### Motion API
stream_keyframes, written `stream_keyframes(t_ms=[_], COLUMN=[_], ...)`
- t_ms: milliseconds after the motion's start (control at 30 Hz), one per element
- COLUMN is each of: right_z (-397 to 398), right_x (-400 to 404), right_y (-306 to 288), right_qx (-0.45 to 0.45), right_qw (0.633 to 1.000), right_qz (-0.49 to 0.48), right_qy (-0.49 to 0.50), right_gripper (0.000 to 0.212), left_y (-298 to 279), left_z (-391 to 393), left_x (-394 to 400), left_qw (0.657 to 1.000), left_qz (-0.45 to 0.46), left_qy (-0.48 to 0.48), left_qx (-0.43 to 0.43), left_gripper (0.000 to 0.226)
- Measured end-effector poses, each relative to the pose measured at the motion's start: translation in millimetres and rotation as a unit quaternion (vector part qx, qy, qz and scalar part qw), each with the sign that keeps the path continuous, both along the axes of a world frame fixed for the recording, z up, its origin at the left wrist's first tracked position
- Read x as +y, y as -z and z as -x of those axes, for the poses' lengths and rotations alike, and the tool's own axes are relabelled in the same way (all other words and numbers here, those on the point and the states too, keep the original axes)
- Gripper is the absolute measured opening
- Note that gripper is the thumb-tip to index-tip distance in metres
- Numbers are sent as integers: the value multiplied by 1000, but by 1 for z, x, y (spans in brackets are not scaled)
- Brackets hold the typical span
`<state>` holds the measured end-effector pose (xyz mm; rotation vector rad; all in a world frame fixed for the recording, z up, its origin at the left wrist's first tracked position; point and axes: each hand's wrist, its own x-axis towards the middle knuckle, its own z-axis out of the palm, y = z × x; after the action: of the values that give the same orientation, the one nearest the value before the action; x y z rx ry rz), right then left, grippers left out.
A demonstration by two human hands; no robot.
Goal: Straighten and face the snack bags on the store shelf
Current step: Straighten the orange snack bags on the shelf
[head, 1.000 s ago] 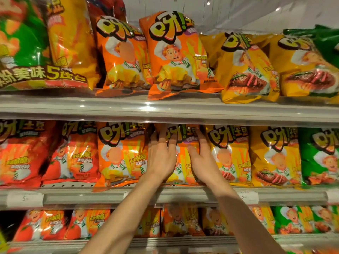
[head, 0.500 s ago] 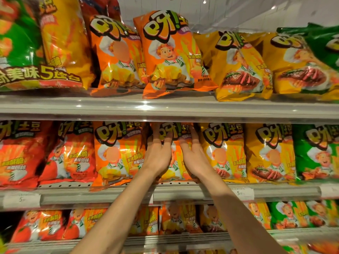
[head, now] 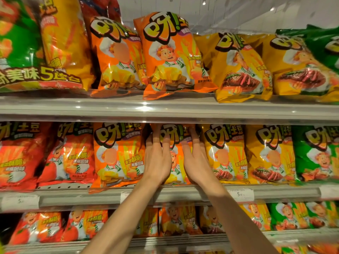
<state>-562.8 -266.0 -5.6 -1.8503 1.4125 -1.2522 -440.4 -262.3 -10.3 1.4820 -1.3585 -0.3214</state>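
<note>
Both-handed contact on the middle shelf: left hand [head: 159, 158] and right hand [head: 196, 162] lie flat, fingers straight and pointing up, pressed on the front of one glossy orange foil snack bag with a cartoon chef print [head: 176, 162]. Neither hand curls round it; fingers held together, palms against the bag face, the two hands side by side with a narrow strip of the bag showing between them. Fingertips reach the bag's top under the shelf above. Bag stands upright, facing out, on the grey metal middle shelf [head: 102, 197], bottom edge at the shelf lip.

Just left of it, touching, a matching orange chef bag [head: 117, 154], leaning forward a little over the lip. Right of it, a yellow foil bag with a steak picture [head: 226, 154], then another yellow one [head: 269, 154], then a green foil bag [head: 315, 153]. Far left, two red foil bags [head: 45, 156].

Upper shelf: two orange chef bags, the right-hand one [head: 170, 54] tilted and overhanging the clear front rail [head: 73, 99]; yellow steak bags [head: 240, 68] to the right, slumped.

White paper price tag [head: 240, 194] on the middle shelf edge, beside the right forearm. Lower shelf bags are blurred.
</note>
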Motion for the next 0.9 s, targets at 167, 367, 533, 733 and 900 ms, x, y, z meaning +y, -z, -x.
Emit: stream_keyframes(t_ms=[167,367,533,733,900], right_z=[3,1,9,24,46], right_x=[-7,4,7,30,64], right_y=[-4,-11,-10,-1,9], right_qx=[37,63,-4,-18,-55], right_qw=[999,998,1000,998,993], right_qz=[0,0,-21,-51,-88], right_qy=[-8,-4,-12,-33,-64], right_gripper=[46,45,63,59,43], left_y=[13,18,2,-6,-1], left_z=[-9,-16,-13,-16,-31], left_x=[-16,-34,-9,29,60], left_qw=[995,990,999,998,993], left_qz=[3,-8,-3,-1,33], left_qy=[7,5,40,65,111], left_qx=[-98,-138,-10,-11,-1], left_gripper=[41,47,47,56,46])
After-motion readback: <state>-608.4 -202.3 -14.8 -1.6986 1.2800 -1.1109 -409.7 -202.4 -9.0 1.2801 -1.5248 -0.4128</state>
